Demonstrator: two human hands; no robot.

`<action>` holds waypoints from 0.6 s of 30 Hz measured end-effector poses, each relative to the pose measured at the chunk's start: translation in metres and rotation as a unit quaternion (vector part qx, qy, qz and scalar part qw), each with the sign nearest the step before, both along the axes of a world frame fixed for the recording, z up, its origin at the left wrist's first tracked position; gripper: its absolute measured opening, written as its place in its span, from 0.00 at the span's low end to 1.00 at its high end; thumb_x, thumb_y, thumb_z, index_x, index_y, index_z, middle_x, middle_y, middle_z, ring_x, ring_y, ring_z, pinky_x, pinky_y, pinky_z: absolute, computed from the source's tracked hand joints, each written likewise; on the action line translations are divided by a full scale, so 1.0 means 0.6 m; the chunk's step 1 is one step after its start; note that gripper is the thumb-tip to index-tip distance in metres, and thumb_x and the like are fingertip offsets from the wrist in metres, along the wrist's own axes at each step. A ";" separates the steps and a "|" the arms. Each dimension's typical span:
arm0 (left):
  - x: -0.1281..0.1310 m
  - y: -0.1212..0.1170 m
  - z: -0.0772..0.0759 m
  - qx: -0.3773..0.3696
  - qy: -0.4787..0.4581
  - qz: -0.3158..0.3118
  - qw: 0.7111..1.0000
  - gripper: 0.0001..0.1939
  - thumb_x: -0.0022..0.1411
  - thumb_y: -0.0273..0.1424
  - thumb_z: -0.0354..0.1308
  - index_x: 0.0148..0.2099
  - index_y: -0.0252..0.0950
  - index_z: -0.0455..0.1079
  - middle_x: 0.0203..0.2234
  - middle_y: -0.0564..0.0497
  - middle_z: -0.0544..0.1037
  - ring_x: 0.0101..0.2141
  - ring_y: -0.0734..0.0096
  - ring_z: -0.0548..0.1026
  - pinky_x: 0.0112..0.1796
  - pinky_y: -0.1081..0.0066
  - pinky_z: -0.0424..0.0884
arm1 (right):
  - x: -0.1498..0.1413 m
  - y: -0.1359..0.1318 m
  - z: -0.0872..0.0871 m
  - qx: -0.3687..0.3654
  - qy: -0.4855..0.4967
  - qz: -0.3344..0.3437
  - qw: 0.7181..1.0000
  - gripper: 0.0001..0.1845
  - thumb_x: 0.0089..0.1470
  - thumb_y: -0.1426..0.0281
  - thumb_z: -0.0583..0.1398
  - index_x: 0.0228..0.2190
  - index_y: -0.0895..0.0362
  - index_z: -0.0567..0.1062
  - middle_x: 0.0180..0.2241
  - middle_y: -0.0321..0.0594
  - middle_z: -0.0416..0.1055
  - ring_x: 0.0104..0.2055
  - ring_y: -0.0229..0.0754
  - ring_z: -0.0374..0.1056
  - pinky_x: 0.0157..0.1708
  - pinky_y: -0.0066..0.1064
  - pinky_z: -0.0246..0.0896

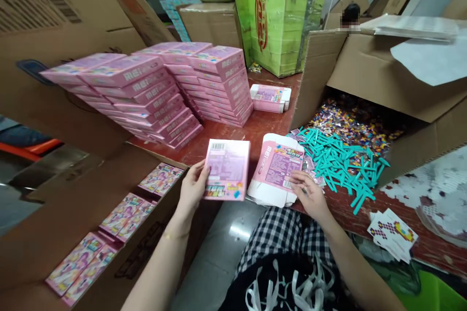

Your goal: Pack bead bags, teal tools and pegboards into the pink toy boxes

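In the head view my left hand (194, 185) grips a closed pink box (228, 170) by its left edge, its barcode side facing up. Just to the right, a flat, unfolded pink carton (279, 167) with white flaps lies at the table's front edge, seemingly on top of others. My right hand (308, 192) rests over that carton's right side, fingers stretched out and apart, the fingertips at its printed face. Whether they press on it I cannot tell. Right of the carton lies a heap of teal plastic sticks (337, 160).
Stacked pink boxes (153, 92) stand on the red table (219, 131). Behind are flat cartons (270, 98) and a green wrapped box (277, 19). An open cardboard box (386, 82) spills small colourful packets. Pattern cards (392, 233) lie right. A lower-left carton (138, 252) holds more boxes.
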State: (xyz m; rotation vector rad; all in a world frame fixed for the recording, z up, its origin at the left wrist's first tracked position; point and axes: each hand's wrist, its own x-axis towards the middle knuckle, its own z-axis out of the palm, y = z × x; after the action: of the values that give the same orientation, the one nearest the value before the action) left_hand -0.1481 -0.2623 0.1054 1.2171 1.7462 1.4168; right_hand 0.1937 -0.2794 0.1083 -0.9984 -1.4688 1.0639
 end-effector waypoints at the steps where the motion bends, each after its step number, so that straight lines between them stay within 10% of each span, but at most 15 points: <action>1: -0.029 0.035 -0.006 -0.011 0.008 0.009 1.000 0.33 0.56 0.53 0.56 0.53 0.32 0.67 0.44 0.41 0.77 0.42 0.60 0.76 0.44 0.63 0.72 | 0.000 0.006 -0.005 0.010 -0.021 0.001 1.000 0.14 0.59 0.60 0.60 0.44 0.53 0.75 0.49 0.47 0.69 0.50 0.47 0.69 0.47 0.39 0.69; 5: -0.084 0.126 -0.024 -0.044 0.062 0.030 0.997 0.28 0.51 0.49 0.61 0.43 0.28 0.72 0.38 0.36 0.79 0.43 0.49 0.75 0.47 0.51 0.69 | 0.022 0.019 -0.025 0.019 -0.077 0.009 0.997 0.12 0.60 0.61 0.59 0.39 0.55 0.77 0.42 0.46 0.73 0.46 0.46 0.70 0.40 0.36 0.71; 8: -0.061 0.124 -0.021 -0.019 0.128 0.067 0.989 0.28 0.50 0.43 0.64 0.48 0.29 0.71 0.52 0.32 0.71 0.58 0.40 0.62 0.58 0.44 0.54 | 0.038 0.062 -0.032 0.039 -0.124 0.003 0.991 0.11 0.60 0.62 0.58 0.37 0.56 0.77 0.39 0.45 0.73 0.43 0.45 0.71 0.37 0.35 0.71; 14: 0.140 0.020 -0.043 0.096 0.303 -0.192 0.929 0.30 0.65 0.42 0.52 0.65 0.35 0.57 0.63 0.36 0.61 0.63 0.52 0.59 0.60 0.50 0.56 | -0.004 0.231 -0.019 0.074 -0.367 -0.031 0.927 0.14 0.53 0.64 0.65 0.38 0.61 0.76 0.40 0.48 0.71 0.46 0.48 0.67 0.49 0.41 0.63; 18: 0.224 -0.016 -0.090 0.083 0.409 -0.190 0.888 0.39 0.65 0.45 0.52 0.69 0.29 0.46 0.66 0.29 0.50 0.66 0.43 0.48 0.60 0.42 0.51 | -0.020 0.287 0.013 0.020 -0.425 -0.044 0.904 0.21 0.40 0.61 0.72 0.33 0.61 0.76 0.36 0.45 0.70 0.40 0.47 0.67 0.42 0.38 0.63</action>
State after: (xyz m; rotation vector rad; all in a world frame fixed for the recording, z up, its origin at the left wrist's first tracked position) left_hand -0.0139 -0.2717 0.0514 2.3443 1.7292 0.8640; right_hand 0.1815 -0.1073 0.1161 -1.5927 -2.0882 0.5198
